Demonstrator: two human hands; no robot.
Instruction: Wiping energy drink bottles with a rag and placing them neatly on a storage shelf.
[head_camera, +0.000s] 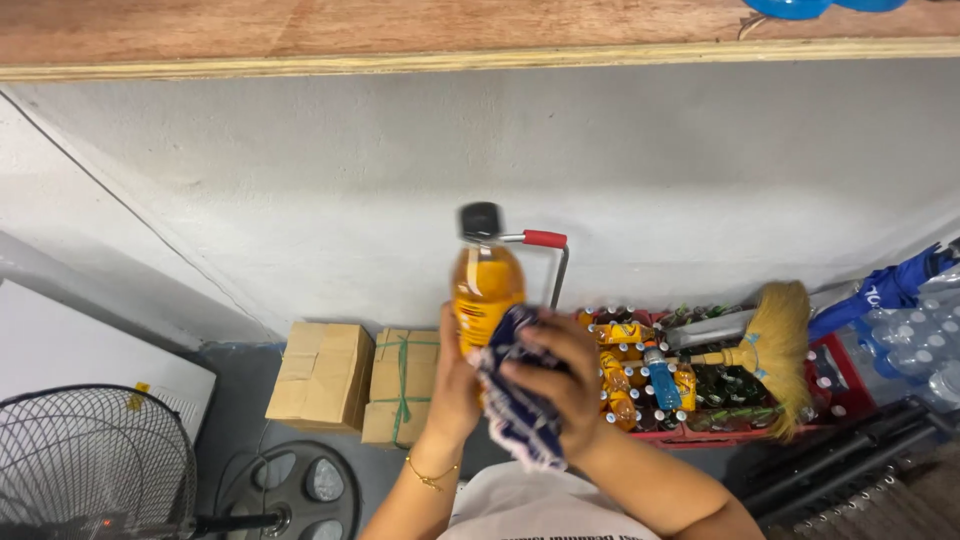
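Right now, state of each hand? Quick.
Left hand: closed around the orange plastic drink bottle with a black cap.
Right hand: closed, pressing a blue-and-white patterned cloth against the bottle.

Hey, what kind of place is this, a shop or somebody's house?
Probably a small shop's storeroom: a red crate packed with bottled drinks, tied cardboard boxes on the floor, and wrapped water bottles beside a broom.
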